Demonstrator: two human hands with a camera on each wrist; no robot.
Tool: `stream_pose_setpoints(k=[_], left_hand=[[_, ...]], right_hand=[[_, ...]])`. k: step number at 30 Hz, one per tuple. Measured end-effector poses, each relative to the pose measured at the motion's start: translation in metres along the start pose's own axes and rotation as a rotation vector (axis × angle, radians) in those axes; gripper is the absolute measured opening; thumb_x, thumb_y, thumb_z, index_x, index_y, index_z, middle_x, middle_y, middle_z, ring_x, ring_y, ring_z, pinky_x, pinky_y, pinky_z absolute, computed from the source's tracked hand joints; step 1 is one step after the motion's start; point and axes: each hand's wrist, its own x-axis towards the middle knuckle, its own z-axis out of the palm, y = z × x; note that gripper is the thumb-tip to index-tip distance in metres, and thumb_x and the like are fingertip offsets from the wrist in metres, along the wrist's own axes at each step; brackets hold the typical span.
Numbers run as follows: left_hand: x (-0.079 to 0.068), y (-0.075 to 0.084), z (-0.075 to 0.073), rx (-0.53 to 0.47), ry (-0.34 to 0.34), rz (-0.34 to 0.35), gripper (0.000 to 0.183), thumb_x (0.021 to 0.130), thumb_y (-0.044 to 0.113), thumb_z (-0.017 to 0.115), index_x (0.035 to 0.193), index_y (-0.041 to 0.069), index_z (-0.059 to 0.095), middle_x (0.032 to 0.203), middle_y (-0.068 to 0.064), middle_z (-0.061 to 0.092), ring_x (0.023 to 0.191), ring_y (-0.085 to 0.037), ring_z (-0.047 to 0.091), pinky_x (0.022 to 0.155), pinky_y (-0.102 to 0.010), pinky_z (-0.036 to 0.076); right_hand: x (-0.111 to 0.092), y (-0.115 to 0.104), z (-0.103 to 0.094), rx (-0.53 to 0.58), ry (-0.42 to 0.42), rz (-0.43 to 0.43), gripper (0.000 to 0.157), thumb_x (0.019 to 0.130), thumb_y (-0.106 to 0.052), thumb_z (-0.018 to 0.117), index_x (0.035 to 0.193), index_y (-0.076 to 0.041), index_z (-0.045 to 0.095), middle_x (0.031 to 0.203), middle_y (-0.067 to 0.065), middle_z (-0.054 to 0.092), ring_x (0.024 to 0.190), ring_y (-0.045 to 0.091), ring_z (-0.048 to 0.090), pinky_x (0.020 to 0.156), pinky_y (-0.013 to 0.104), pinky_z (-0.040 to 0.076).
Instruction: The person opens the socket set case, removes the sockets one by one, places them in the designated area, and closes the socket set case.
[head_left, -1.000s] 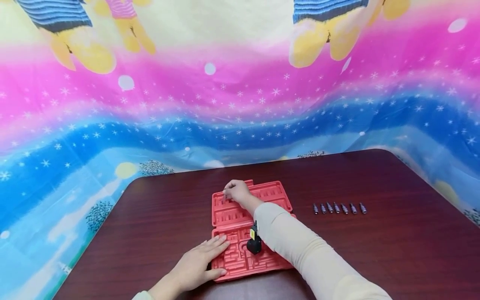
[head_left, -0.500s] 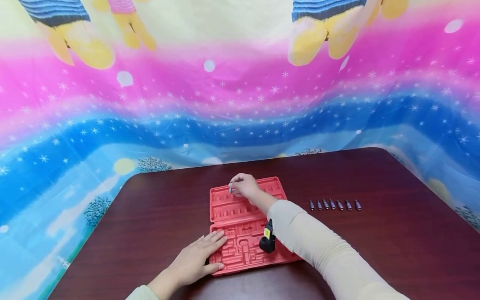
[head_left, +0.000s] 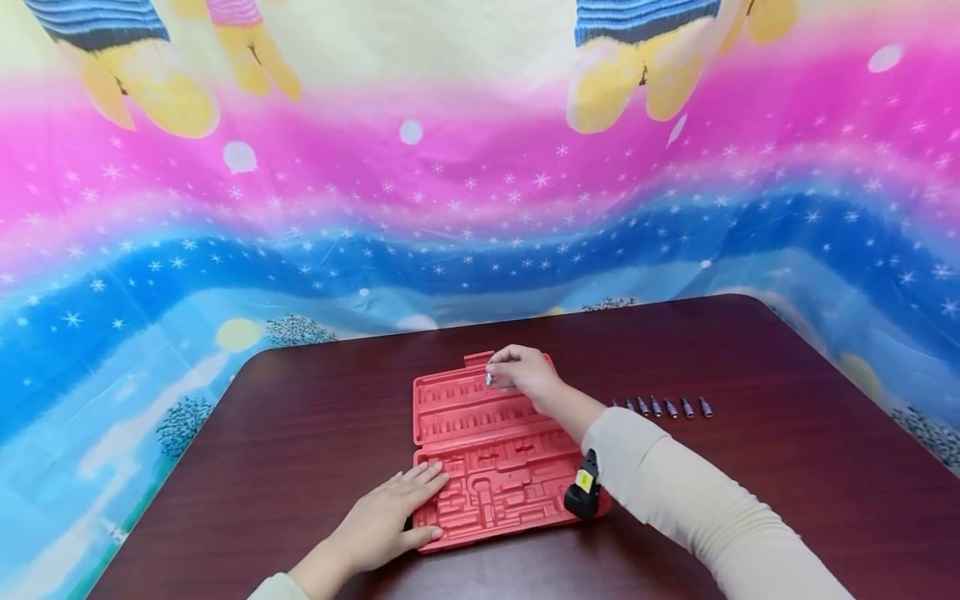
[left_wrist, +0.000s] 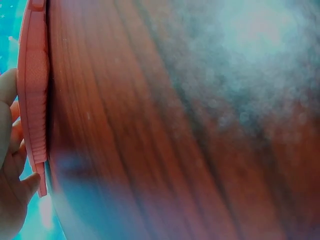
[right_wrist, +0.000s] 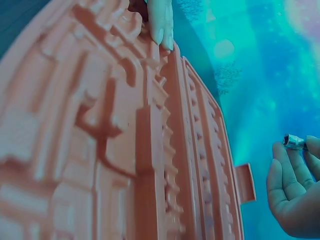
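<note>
My right hand (head_left: 527, 375) pinches a small silver socket bit (head_left: 489, 379) above the far half of an open red tool case (head_left: 525, 492). In the right wrist view the socket bit (right_wrist: 294, 142) shows a hollow round end, and the fingertips cover its other end. My left hand (head_left: 386, 518) lies with fingers spread on the left edge of the case's near half, thumb at the front corner. Its fingers (left_wrist: 9, 90) rest along the case's side (left_wrist: 34, 90) in the left wrist view. Moulded slots line both halves of the case.
Several dark socket bits (head_left: 657, 407) stand in a row on the brown table (head_left: 750, 483), right of the case; my right forearm overlaps the row's left end. A black wrist camera (head_left: 582, 493) hangs under the right sleeve, over the case. A patterned cloth (head_left: 465, 192) hangs behind the table.
My right hand has lifted from the far half's left slots and moved right with the socket bit, which has come into sight. The left hand stays on the case's edge.
</note>
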Motion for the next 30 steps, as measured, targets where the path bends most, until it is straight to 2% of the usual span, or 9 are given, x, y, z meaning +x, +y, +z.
stream_pose_setpoints(k=[10,20,27,30], left_hand=[[0.0,-0.001,0.0,-0.011,0.0,0.004,0.06,0.083,0.049,0.046,0.131,0.012,0.039,0.134,-0.005,0.036,0.122,-0.022,0.031,0.095,-0.042,0.027],[0.0,-0.002,0.003,-0.005,0.022,0.015,0.06,0.083,0.048,0.047,0.13,0.012,0.041,0.134,-0.005,0.036,0.122,-0.022,0.031,0.095,-0.041,0.028],[0.0,-0.001,0.002,-0.012,0.011,0.007,0.059,0.083,0.047,0.049,0.13,0.013,0.04,0.134,-0.005,0.036,0.122,-0.021,0.031,0.095,-0.041,0.028],[-0.001,0.0,0.001,-0.014,0.012,0.006,0.059,0.083,0.046,0.049,0.13,0.012,0.04,0.134,-0.005,0.036,0.122,-0.021,0.031,0.095,-0.041,0.028]], right_hand=[[-0.025,-0.003,-0.044,0.0,-0.048,-0.038,0.02,0.082,-0.008,0.057,0.098,0.004,0.053,0.075,0.004,0.062,0.082,0.028,0.06,0.079,0.043,0.044],[-0.05,-0.002,-0.096,0.002,-0.04,-0.082,0.024,0.083,-0.009,0.056,0.101,0.007,0.05,0.077,0.002,0.061,0.078,0.019,0.061,0.076,0.038,0.046],[-0.066,0.004,-0.128,0.012,-0.03,-0.106,0.007,0.083,-0.008,0.056,0.09,-0.009,0.057,0.078,-0.001,0.062,0.077,0.014,0.062,0.07,0.028,0.048],[-0.072,0.007,-0.142,0.007,-0.013,-0.109,0.008,0.083,-0.01,0.056,0.091,-0.008,0.057,0.079,-0.002,0.062,0.077,0.013,0.061,0.072,0.029,0.048]])
